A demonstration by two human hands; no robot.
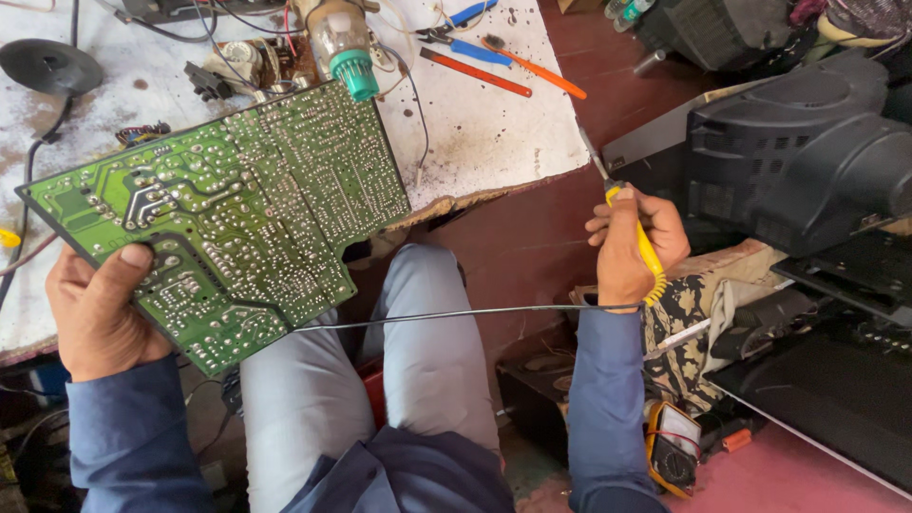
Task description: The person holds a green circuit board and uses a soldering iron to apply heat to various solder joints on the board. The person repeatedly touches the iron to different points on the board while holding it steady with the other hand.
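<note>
My left hand (100,309) grips the lower left edge of a large green circuit board (237,209), solder side up, tilted over my lap and the worktable. My right hand (632,242) is held out to the right, closed around the yellow handle of a soldering iron (638,233) whose metal tip points up and away from the board. A thin black cord (456,314) runs from the iron's handle across my knees toward the board. The two hands are well apart.
A stained white worktable (484,142) carries pliers, an orange-handled tool, a red tool, wires and a clear bottle with a teal cap (344,43). A black television casing (798,152) stands at the right. A yellow multimeter (673,451) lies on the floor.
</note>
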